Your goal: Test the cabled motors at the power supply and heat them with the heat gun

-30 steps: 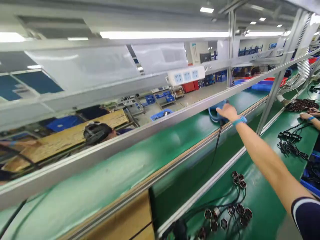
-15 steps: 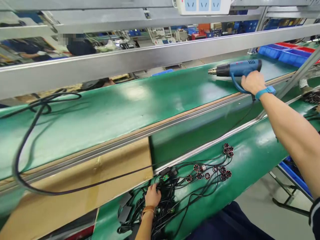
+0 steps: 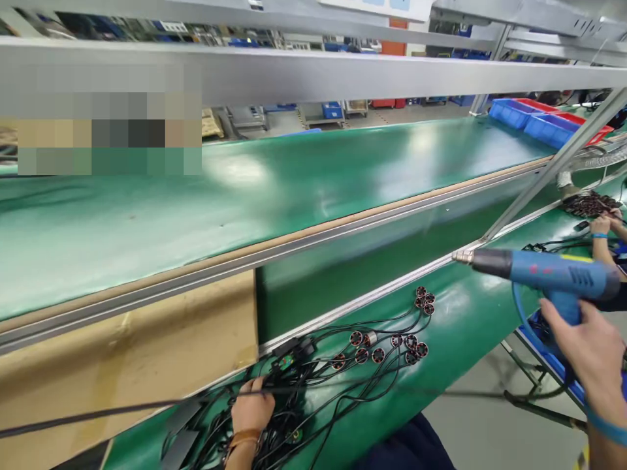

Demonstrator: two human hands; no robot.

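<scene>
Right hand [image 3: 595, 349] grips the blue heat gun [image 3: 558, 277]; left hand [image 3: 252, 406] dips into black cables [image 3: 284, 406], its hold unclear, round metal parts [image 3: 378, 355] off to its right!

Blue heat gun [image 3: 556, 277] with black collar [image 3: 492, 262] and silver nozzle [image 3: 463, 256] at 3 o'clock, green shelf [image 3: 343, 170] at 12, blue and red bins [image 3: 546, 134] at 2, black-and-reddish round parts [image 3: 377, 355] at 5, black cables [image 3: 281, 411] at 6, tan cardboard [image 3: 171, 346] at 8

Cables [image 3: 289, 414] and motors [image 3: 378, 356] on green bench [image 3: 455, 326]
</scene>
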